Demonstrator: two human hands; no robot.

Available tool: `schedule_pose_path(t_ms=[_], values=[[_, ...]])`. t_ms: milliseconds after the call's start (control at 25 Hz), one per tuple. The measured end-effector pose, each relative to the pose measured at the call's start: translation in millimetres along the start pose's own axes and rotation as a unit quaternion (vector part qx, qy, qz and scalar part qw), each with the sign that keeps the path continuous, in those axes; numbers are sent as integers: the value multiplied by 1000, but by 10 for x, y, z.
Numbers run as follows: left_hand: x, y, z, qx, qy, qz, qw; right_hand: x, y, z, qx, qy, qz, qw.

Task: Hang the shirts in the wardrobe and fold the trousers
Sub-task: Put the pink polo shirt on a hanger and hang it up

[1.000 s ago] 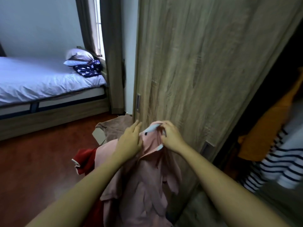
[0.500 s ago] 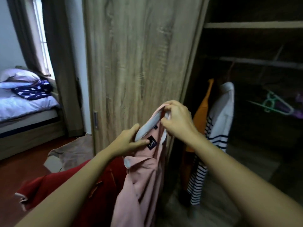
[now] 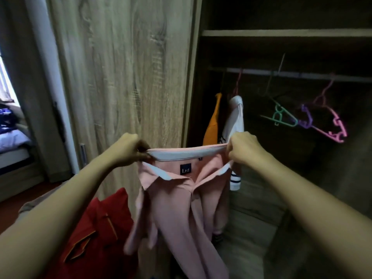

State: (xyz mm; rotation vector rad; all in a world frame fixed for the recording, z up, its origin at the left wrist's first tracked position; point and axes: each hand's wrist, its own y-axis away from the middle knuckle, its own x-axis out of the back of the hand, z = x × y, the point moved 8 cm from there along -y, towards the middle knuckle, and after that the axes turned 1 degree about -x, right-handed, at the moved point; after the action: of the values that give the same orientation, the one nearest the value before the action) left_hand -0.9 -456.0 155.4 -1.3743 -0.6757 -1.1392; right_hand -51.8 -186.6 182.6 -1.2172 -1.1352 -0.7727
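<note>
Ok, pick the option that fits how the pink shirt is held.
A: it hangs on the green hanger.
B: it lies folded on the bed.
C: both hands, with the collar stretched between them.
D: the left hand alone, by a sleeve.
C: the left hand and the right hand each pinch one end of the collar of the pink shirt, pulling it wide while the body hangs below.

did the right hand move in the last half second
Yes. The right hand went right, past the edge of the wooden wardrobe door, before the opening.
</note>
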Motion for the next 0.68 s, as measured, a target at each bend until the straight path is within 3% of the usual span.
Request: schedule_pose_path(t_ms=[160,360,520,680], values=[[-48,-116,119,41,33,22,998,27,15,282,-28,-39,3,999],[-64,-192,478,-10,62,135,989,-192,216,560,-68,-109,-9,992],[-440,-253,472,83,-43,109,990,-254,363,644,-54,-133,3,990],[-809,-276,719,115,-39,39,992,-381,390,743,-52,-88,-6,995]])
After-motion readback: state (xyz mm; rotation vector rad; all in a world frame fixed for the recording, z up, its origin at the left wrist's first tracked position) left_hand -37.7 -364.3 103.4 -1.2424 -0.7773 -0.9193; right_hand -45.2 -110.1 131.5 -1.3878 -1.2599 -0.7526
